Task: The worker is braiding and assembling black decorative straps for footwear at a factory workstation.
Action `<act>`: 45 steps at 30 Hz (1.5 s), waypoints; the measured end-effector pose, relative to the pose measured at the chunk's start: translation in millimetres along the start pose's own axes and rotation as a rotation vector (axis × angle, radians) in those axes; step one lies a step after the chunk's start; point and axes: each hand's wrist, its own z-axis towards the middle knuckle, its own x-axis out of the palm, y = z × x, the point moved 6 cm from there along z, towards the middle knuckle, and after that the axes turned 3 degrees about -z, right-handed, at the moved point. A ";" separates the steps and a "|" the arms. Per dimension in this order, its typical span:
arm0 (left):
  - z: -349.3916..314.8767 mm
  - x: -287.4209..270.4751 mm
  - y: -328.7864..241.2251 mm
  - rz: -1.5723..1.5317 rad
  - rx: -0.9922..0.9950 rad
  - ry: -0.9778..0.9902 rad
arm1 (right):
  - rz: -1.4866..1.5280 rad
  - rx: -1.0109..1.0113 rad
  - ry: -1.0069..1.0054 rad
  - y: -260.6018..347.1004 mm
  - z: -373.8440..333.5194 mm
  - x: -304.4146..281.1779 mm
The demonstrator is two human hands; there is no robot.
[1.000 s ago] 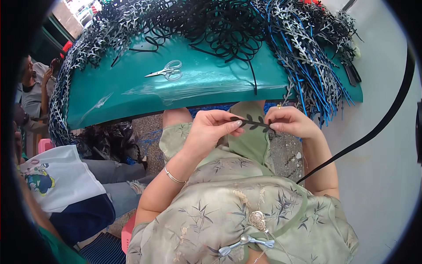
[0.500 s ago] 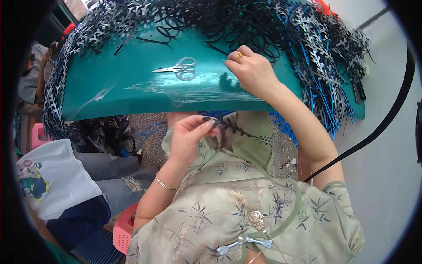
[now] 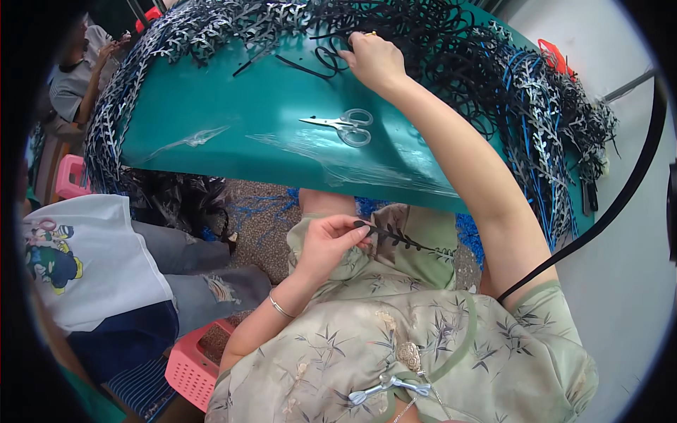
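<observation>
My left hand [image 3: 333,243] is above my lap, thumb and fingers pinched on one end of a black leaf-shaped strip [image 3: 400,240]. The strip trails to the right across my green trousers. My right arm stretches over the table to the far side, where my right hand [image 3: 376,63] is at the edge of a tangled heap of narrow black strips [image 3: 416,32]. Its fingers are bent, with black strips right beside the fingertips; what they grip is hidden. Nearer me on the green tabletop [image 3: 233,106] lie scissors [image 3: 345,127] with clear handles.
Silver-black leafy strands [image 3: 211,32] line the table's far and left edges; more, mixed with blue strands [image 3: 539,134], hang on the right. A dark-handled tool [image 3: 591,196] lies there. Pink stools [image 3: 194,366] and a seated person's legs [image 3: 211,282] are at left. A black cable [image 3: 606,218] curves at right.
My right hand has gone farther forward and left, into the edge of the black heap. My left hand keeps its pinch on the leafy strip. The whole view has shifted and tilted.
</observation>
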 end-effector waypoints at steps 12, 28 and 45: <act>7.2 -4.6 3.1 0.001 0.006 0.025 | 1.110 0.215 0.274 -41.5 -5.9 -54.6; 11.7 31.2 -8.6 -0.025 0.100 0.082 | 0.779 -0.258 0.585 -35.3 -186.7 -172.7; 8.1 41.7 17.8 -0.106 -0.033 0.142 | -0.021 -0.047 -0.324 -56.9 -255.7 -263.2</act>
